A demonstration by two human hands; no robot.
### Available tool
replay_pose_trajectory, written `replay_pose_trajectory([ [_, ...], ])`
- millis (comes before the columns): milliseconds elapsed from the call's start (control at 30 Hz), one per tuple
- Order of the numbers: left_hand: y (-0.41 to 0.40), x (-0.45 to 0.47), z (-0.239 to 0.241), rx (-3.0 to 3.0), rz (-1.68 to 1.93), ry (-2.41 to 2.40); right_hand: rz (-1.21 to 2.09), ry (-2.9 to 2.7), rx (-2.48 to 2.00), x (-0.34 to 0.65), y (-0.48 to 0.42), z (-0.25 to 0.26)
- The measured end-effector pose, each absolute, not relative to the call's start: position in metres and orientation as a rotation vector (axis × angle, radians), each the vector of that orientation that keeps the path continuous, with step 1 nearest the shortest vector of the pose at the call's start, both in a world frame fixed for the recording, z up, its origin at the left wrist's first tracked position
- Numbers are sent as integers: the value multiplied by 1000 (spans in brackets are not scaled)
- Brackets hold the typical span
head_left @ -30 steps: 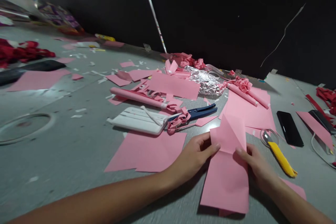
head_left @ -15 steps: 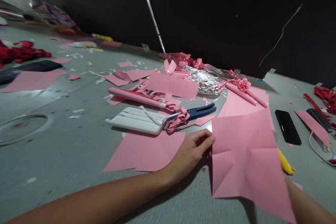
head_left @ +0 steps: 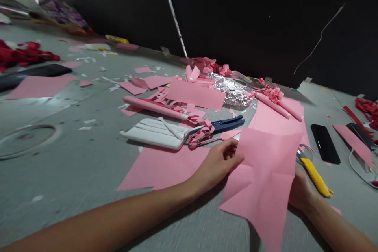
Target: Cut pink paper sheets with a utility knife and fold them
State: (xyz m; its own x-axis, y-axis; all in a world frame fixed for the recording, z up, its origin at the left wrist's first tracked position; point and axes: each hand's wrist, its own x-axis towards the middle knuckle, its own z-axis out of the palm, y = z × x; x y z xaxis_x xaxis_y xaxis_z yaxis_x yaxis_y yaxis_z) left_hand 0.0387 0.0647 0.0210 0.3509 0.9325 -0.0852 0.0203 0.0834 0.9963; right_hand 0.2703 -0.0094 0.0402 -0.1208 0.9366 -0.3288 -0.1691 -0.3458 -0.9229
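A creased sheet of pink paper (head_left: pixel 262 173) is raised off the grey surface in front of me. My left hand (head_left: pixel 220 163) pinches its left edge, thumb on the near side and fingers partly behind it. At the right edge is my right hand (head_left: pixel 301 189), its fingers hidden behind the sheet. Just beyond my left hand lie dark blue-handled scissors (head_left: pixel 224 125), with curled pink paper strips (head_left: pixel 201 136) over them. Next to these is a flat white device (head_left: pixel 153 136). Another pink sheet (head_left: pixel 171 167) lies flat left of my left hand.
Pink paper rolls (head_left: pixel 153 107), crumpled silver foil (head_left: pixel 234 90) and scraps lie farther back. A yellow-handled cutter (head_left: pixel 317 177) and a black phone (head_left: pixel 325 143) are on the right. Left stands a ring of tape (head_left: pixel 53 136). A dark wall (head_left: pixel 251 19) closes off the back.
The held pink sheet has swung leftward at its lower end. My right hand now shows beside its right edge, and more of the yellow-handled cutter is uncovered. The left hand stays at the left edge.
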Motion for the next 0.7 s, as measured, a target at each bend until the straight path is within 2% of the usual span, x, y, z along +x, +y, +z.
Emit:
replay_pose_trajectory([
  [100,61,39,24,1318,911,987,1748,-845,-1180,266,-11,46],
  [333,53,40,25,1309,890,930,1838,-889,-1075,259,-18,32],
  [700,53,42,12,1126,720,757,1615,-814,-1121,261,-11,34],
])
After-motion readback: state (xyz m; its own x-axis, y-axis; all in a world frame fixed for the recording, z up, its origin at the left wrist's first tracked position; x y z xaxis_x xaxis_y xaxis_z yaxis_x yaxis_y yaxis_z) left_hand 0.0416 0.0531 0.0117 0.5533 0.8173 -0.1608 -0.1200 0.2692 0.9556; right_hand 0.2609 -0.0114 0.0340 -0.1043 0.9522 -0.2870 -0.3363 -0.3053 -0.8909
